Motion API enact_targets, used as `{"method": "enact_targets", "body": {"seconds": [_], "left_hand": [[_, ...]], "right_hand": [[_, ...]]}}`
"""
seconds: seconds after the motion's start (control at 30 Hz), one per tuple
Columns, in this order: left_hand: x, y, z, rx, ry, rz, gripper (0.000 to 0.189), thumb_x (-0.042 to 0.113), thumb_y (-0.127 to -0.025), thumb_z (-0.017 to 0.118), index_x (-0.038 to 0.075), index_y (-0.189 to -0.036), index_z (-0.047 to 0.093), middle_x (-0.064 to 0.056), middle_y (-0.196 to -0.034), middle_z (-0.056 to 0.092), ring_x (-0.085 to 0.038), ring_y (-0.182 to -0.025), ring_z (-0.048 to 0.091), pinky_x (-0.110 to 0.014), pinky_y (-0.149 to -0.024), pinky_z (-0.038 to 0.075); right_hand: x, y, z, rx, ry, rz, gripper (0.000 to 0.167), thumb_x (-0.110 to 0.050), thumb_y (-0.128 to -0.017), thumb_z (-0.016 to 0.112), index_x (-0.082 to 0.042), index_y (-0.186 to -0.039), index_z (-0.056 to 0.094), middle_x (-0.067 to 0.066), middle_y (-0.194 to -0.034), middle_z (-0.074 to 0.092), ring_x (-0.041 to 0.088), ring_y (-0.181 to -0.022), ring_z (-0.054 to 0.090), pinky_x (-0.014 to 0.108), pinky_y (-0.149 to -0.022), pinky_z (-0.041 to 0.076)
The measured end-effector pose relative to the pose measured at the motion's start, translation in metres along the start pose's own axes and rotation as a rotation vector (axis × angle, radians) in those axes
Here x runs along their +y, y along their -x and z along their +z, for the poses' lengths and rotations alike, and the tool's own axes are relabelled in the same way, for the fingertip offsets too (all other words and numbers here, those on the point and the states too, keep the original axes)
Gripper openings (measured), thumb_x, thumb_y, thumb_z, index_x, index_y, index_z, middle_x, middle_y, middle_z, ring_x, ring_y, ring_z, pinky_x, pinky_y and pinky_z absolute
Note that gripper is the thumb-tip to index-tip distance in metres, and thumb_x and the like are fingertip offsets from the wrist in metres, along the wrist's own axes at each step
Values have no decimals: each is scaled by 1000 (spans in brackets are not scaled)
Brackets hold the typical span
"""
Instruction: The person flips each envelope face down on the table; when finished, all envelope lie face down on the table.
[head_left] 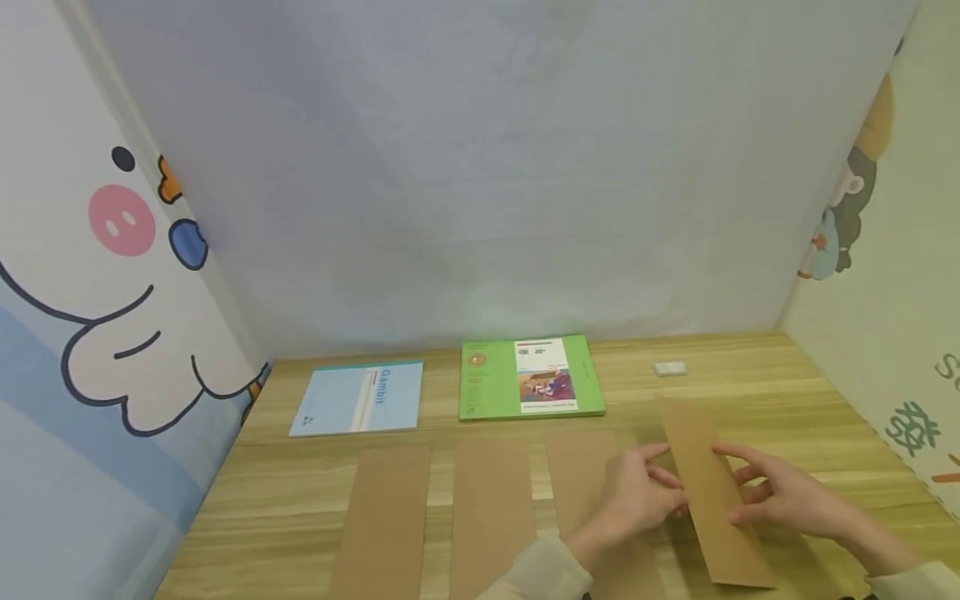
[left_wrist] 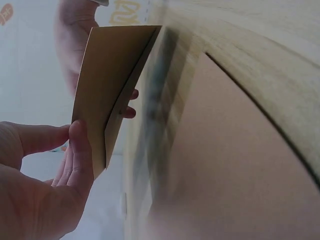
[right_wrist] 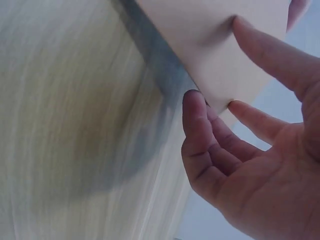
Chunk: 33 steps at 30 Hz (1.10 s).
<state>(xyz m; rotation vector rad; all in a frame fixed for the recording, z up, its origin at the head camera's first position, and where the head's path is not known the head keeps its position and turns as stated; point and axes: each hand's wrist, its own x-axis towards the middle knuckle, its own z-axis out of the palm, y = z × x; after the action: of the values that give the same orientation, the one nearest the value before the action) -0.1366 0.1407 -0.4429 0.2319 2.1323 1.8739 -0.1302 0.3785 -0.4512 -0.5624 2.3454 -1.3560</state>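
A long brown kraft-paper envelope [head_left: 712, 500] is held tilted above the right part of the table. In the left wrist view its underside shows a folded seam. My left hand [head_left: 637, 492] pinches its left edge between thumb and fingers. On the opposite side, my right hand [head_left: 791, 496] holds the right edge; in the right wrist view the thumb and a finger touch its face while other fingers curl at the lower edge. Three similar brown envelopes lie flat in a row to the left: one [head_left: 386, 517], a middle one [head_left: 491, 508] and one [head_left: 581, 467] partly hidden by my left hand.
Along the back of the wooden table [head_left: 247, 508] lie a light-blue notebook [head_left: 330, 404], a green book [head_left: 491, 387] and a small white block [head_left: 670, 368]. Curtain-like walls with cartoon prints enclose the table at the back and both sides.
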Motion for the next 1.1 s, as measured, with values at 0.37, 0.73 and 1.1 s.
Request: {"method": "enact_targets", "body": {"seconds": [0.37,0.73,1.1], "left_hand": [[-14,-1,1,36,-210,56,64,-5,-66,79,5,-126,60,10,-62,62,-1,-50,55,-15,-51,47],[-23,-1,8,49,-226,-28,61,-11,-68,75,-5,-126,57,9,-48,55,-9,-38,55,-19,-40,46],[-29,-4,12,59,-293,-98,58,-9,-67,77,-6,-122,59,5,-41,50,-10,-34,52,-20,-39,45]], "right_hand": [[0,-1,2,71,120,52,91,-14,-73,82,13,-140,26,28,-108,47,10,-65,57,30,-54,51],[2,1,10,87,183,85,90,-15,-70,83,16,-137,31,24,-106,46,8,-60,50,27,-50,49],[1,0,12,98,240,88,89,-14,-68,84,18,-134,34,23,-104,47,3,-51,44,23,-44,43]]}}
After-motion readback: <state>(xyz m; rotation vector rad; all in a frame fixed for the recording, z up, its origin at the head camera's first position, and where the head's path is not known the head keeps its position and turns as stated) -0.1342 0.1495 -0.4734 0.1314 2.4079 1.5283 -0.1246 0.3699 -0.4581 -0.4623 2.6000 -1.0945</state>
